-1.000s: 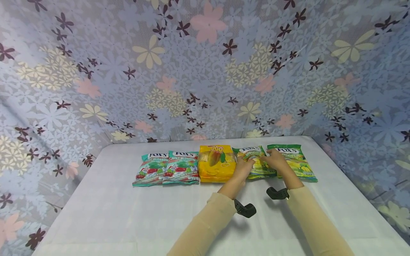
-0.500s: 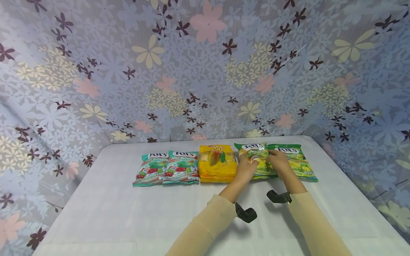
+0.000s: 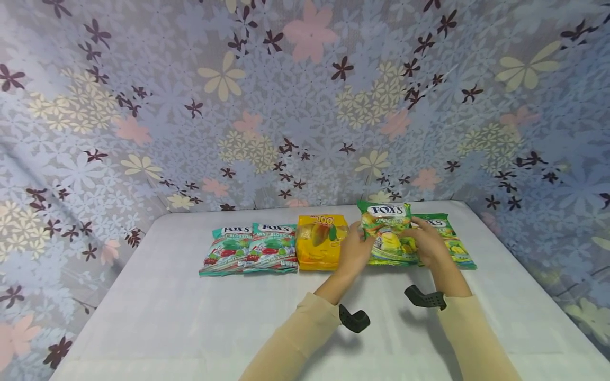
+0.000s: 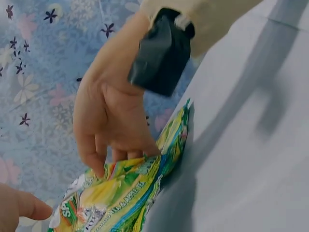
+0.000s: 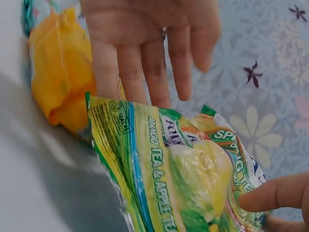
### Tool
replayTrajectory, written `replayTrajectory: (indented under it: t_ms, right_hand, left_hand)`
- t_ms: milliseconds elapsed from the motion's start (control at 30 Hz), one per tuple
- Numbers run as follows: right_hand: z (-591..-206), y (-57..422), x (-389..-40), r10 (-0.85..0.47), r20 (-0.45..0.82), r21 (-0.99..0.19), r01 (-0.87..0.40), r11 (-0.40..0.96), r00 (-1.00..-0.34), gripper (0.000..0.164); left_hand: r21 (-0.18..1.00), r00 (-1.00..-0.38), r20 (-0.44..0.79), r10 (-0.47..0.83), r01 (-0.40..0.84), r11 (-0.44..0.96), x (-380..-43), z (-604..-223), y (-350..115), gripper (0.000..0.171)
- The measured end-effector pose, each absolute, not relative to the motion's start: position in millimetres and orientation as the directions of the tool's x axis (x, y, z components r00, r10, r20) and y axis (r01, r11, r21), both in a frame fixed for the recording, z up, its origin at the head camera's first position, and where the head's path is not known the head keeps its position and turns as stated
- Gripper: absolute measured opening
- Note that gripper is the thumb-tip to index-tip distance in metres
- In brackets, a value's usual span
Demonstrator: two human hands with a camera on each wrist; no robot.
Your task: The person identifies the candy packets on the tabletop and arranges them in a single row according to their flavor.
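Both hands hold a green-and-yellow Fox's Spring Tea candy bag [image 3: 388, 241], one at each side. Its top is tipped up and its lower edge is close over the table. At the bag's left edge is the left hand [image 3: 352, 251]; the right wrist view shows that hand's fingers [image 5: 130, 72] nearly straight, their tips hidden behind the bag. On the other side, the right hand [image 3: 429, 243] pinches the bag, thumb in front and fingers reaching behind it, as the left wrist view shows. A second Fox's green bag [image 3: 457, 248] lies partly hidden behind the right hand.
Left of the held bag lies a yellow Lot 100 mango candy bag [image 3: 316, 248]. Beyond it, two teal Fox's Mint Blossom bags [image 3: 274, 251] lie overlapping side by side. A white-covered table [image 3: 214, 323] stands against a floral cloth wall [image 3: 305, 106].
The Spring Tea bag has straightened and its top has risen towards the wall. The left hand has shifted from the bag's front to its left edge; the right hand has moved slightly right.
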State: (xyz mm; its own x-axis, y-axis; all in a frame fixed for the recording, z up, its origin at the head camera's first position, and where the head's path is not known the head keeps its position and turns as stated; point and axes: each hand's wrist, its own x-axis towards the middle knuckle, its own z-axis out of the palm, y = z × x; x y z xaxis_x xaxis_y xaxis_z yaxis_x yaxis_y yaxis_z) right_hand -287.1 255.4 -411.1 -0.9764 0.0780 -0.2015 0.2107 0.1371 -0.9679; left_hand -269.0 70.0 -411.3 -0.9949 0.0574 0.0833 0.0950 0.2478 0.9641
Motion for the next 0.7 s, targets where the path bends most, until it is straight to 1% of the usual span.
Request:
replayTrajectory:
  t_ms: [133,267,367,533,633,700]
  right_hand:
    - [-406.5,250.1,-282.5,0.041,-0.188,-0.978,0.191,0.083,-0.981,0.081]
    - [-401.5,242.2,-277.6,0.025,-0.145,-0.983,0.147,0.112,-0.989,0.081]
    - [-396.9,234.3,-273.5,0.021,-0.122,-0.986,0.124,0.108,-0.992,0.08]
    - [-390.2,219.3,-267.9,-0.015,-0.088,-0.995,0.088,0.04,-0.996,0.076]
    - [-386.8,212.9,-265.9,-0.04,-0.071,-0.997,0.071,0.01,-0.997,0.074]
    - [-385.1,210.4,-265.1,-0.049,-0.06,-0.998,0.06,-0.007,-0.997,0.072]
  left_hand:
    - [0.963,-0.995,0.096,0.039,0.103,0.25,-271.6,-411.7,57.5,0.054]
    - [0.97,-0.994,0.106,0.029,0.11,0.218,-271.0,-413.0,43.1,0.055]
    - [0.969,-0.99,0.137,0.035,0.141,0.204,-268.1,-414.6,33.5,0.055]
    - [0.971,-0.986,0.163,0.038,0.167,0.169,-264.3,-417.5,21.0,0.056]
    - [0.971,-0.987,0.161,0.023,0.162,0.177,-263.2,-417.8,15.6,0.057]
    - [0.963,-0.986,0.164,0.022,0.165,0.211,-262.0,-416.4,13.3,0.058]
